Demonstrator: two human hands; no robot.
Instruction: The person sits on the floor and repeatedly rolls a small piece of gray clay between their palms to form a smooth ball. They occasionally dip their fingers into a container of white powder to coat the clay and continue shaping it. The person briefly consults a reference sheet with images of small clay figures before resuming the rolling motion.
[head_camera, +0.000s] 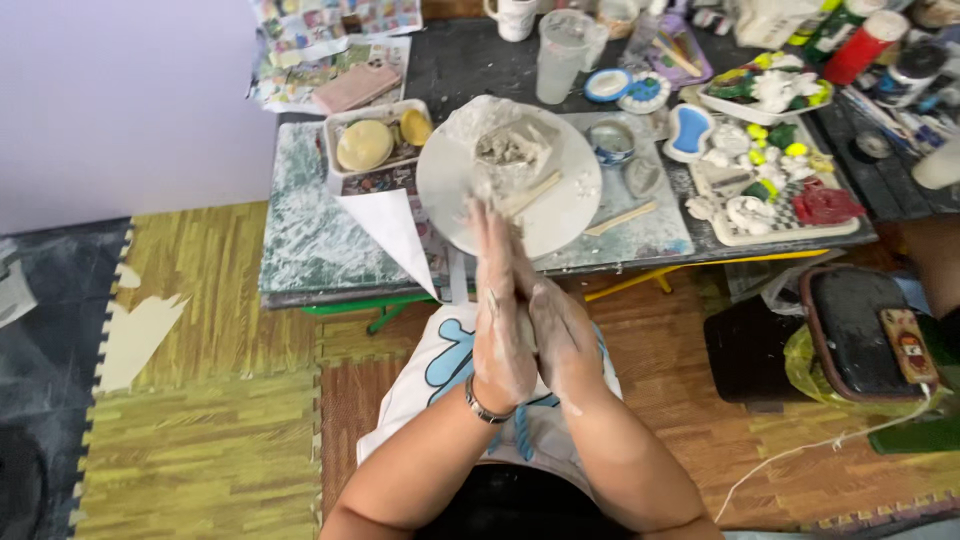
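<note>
Grip: we press our left hand (500, 330) and right hand (552, 335) flat together, palms meeting (whether clay sits between, we cannot tell).
Pose: fingers point toward the table (310, 250).
Clay: a lump (512, 148) rests on the round white board (455, 180) just beyond our fingertips.

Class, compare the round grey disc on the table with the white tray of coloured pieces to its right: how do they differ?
The round disc is circular, plain pale grey; the white tray is rectangular and chequered.
The disc holds one grey lump wrapped in clear plastic; the tray holds many small white, yellow, green and red pieces.
The disc lies just beyond the person's pressed-together hands; the tray sits farther right.
Both lie flat on the table.
</note>
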